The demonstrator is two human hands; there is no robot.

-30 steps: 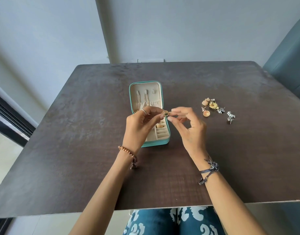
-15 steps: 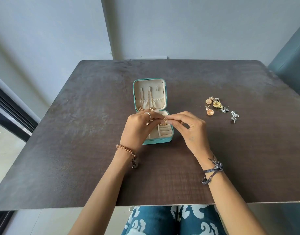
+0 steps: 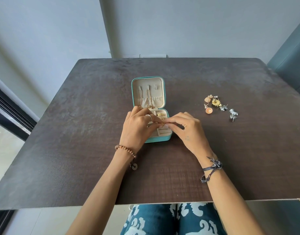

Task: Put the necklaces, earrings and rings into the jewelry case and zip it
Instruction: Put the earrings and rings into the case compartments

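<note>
I can read no words, numbers or brand marks anywhere in front of me. My jewelry case shows no label.

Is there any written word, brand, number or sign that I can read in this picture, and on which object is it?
None: no readable text shows in the picture.
The jewelry case shows no label.
A small dark mark on the back of the right hand is too small to read.

In front of me, a dark brown textured desk. My open teal jewelry case sits at its centre, lid laid flat away from me. Well off to the right lies a loose cluster of earrings, gold and silver.
</note>
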